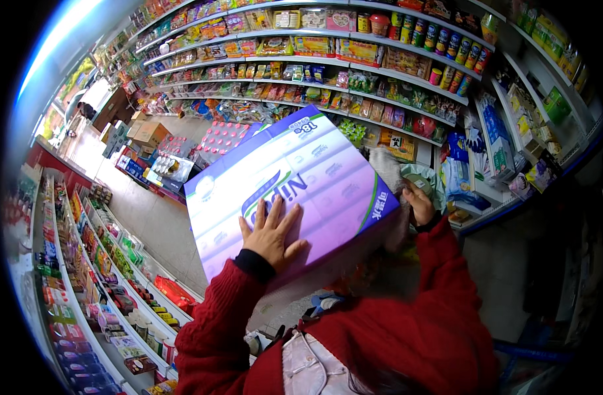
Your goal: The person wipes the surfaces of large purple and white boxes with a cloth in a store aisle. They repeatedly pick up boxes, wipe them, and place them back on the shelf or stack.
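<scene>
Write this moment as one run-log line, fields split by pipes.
left hand: spread flat on purple pack | right hand: at grey cloth beside pack, grip unclear | around: stocked shelves

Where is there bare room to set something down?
On the grey tiled floor, between the crowded white left shelves, the brown cardboard boxes and the purple-and-white rectangular pack under the left hand. Right of the red knitted sleeve is too dim to judge. The long white back shelves are crowded with colourful packets.
</scene>
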A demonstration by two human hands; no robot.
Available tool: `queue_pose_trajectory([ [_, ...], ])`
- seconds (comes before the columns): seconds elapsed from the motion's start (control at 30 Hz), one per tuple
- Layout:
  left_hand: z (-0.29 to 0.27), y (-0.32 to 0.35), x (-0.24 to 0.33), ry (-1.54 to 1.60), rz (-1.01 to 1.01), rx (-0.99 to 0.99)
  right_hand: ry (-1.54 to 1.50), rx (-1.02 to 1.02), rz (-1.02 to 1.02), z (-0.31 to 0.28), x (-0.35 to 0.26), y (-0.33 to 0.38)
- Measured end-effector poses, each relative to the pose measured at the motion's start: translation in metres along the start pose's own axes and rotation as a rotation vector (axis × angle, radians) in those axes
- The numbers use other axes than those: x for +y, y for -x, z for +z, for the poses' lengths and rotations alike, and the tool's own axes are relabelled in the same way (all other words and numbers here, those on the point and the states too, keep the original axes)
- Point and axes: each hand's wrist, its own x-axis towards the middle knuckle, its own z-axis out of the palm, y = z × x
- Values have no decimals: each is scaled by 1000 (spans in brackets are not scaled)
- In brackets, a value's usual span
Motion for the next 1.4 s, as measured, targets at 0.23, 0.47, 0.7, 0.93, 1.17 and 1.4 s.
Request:
queue_pose_trajectory([
  [0.23,-3,-3,3,37,49,-46,86,-226,123,8,43,-192],
  [0.47,2,-3,-14,143,82,24,911,-300,-102,74,39,-387],
  [0.7,24,11,-38,246,58,138,1481,-1024,202,234,63,-418],
  [0.93,24,23,-50,299,40,75,1294,-1113,-200,440,144,-367],
  [1.17,74,63,-8,303,-264,547,1516,-1209,-596,560,127,-263],
  [1.4,105,105,-3,161,-60,939,2154,-1535,-698,596,112,-171],
])
